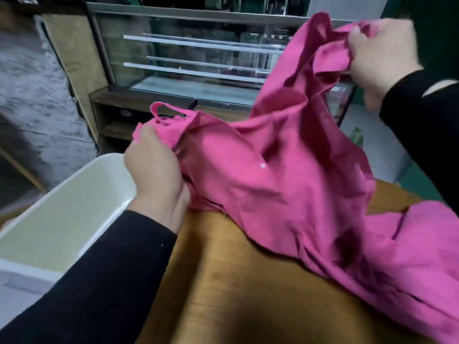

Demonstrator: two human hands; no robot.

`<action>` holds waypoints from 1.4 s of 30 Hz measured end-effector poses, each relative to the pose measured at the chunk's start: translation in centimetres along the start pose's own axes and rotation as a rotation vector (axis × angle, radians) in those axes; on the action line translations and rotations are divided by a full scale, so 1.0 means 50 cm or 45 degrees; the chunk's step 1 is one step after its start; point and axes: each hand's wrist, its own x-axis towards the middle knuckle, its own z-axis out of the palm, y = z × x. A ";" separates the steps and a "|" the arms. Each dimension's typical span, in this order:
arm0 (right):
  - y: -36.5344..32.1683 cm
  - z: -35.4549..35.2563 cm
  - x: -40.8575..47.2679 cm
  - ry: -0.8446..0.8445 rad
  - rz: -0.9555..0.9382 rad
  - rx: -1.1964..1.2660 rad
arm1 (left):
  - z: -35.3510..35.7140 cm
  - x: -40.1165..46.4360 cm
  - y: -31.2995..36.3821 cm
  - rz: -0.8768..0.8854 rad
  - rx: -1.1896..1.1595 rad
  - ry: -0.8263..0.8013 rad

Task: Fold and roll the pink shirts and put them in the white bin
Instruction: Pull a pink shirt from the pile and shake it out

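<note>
A big pink shirt fills most of the view. It is bunched up and not folded. Its low part lies on the brown wooden bench and runs off toward 4 o'clock. Its top part is lifted up in the air toward 1 o'clock. A small white button shows near the middle of the cloth.

The white bin sits at 9 o'clock, just beside the bench edge. Nothing pink is in the part of it that shows.

Behind, at 12 o'clock, stands a glass case with white bars inside.

The left hand is near the middle, a bit toward 9 o'clock. Its fingers are curled tight round a bunch of the shirt, with the thumb on top of the cloth. It is over the near corner of the bin.

The right hand is high up at 2 o'clock. Its fingers also curl round a clump of the shirt and hold it up. Both arms wear black sleeves
</note>
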 end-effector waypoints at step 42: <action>0.127 0.044 -0.571 -0.847 -0.327 -0.477 | -0.119 -0.273 -0.123 -0.961 0.326 -0.503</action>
